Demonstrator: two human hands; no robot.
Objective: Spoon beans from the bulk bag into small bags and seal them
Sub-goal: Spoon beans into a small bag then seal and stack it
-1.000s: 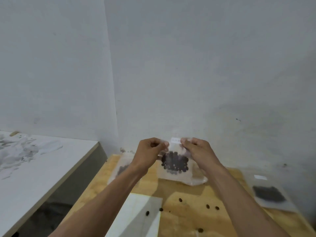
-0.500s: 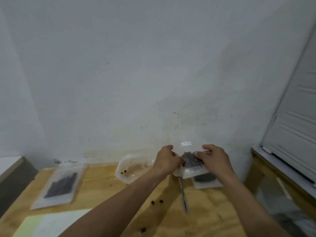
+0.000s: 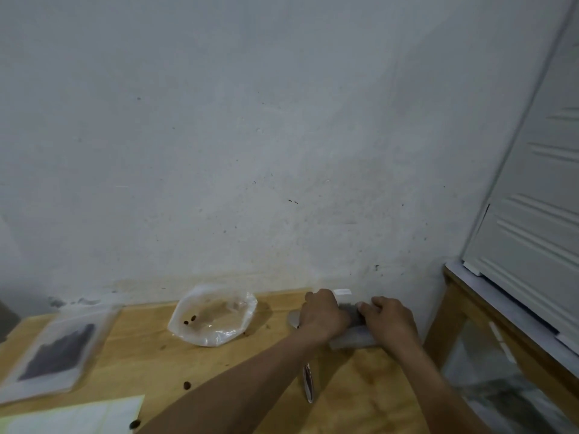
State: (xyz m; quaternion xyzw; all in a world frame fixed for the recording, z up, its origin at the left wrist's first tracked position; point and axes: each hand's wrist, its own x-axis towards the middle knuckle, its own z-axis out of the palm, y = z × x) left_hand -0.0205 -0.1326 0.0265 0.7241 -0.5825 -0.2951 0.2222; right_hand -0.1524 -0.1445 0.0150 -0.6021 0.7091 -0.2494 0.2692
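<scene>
Head view of a wooden tabletop (image 3: 257, 364) set against a pale wall. Both hands meet at the far right of the tabletop, at the wall, on a small filled bag (image 3: 352, 311) of dark beans: the left hand (image 3: 322, 314) lies over its left part with fingers curled down round it, and the right hand (image 3: 388, 321) holds its right part, fingers likewise curled on the plastic. The bag lies low on the tabletop, on another small bag (image 3: 351, 339) of which only the near edge shows. A metal spoon (image 3: 308, 383) lies beneath the left forearm, handle toward the camera. To the left, well apart from the hands, the bulk bag (image 3: 213, 314) stands open and nearly empty, with a few beans inside. At far left lies a sealed bag (image 3: 59, 349) of beans, flat. Loose beans (image 3: 187, 385) dot the wood; a pale sheet (image 3: 72, 415) lies at the near edge.
</scene>
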